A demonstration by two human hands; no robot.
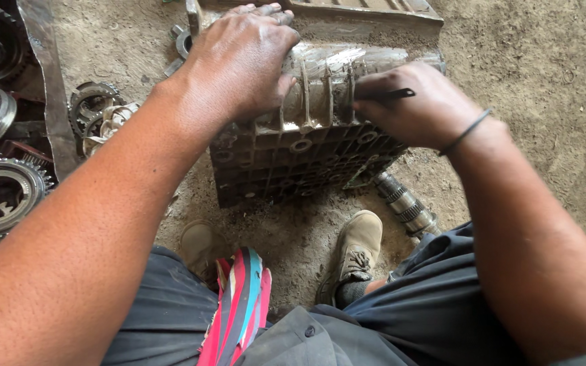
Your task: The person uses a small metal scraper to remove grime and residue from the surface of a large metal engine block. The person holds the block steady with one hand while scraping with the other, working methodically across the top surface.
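At the far left, large toothed gears (0,193) lay stacked beside a strip of sheet metal (47,81), and smaller bearing rings (100,115) sat just right of it on the dirt floor (537,61). The left hand (239,64) lay palm down over the upper left of a ribbed, greasy gearbox housing (306,146), fingers (276,17) spread and pressing on the casting rather than closed around anything. The housing stood on the floor between the person's shoes (357,247), its gridded face turned toward the camera. The right hand (418,108) rested against the housing's right ribs, fingers curled tight on a thin dark tool (391,94), perhaps a scraper or brush handle, its working end hidden at the ribs. A splined shaft (405,203) lay on the floor just below that hand, close to the right shoe.

The oily film on the casting looked likely to let the bracing hand skid, and the housing, perched on uneven dirt, could then tip toward the feet. A slip of the thin tool might drive the knuckles into the sharp rib edges. The shaft by the shoe could roll underfoot.
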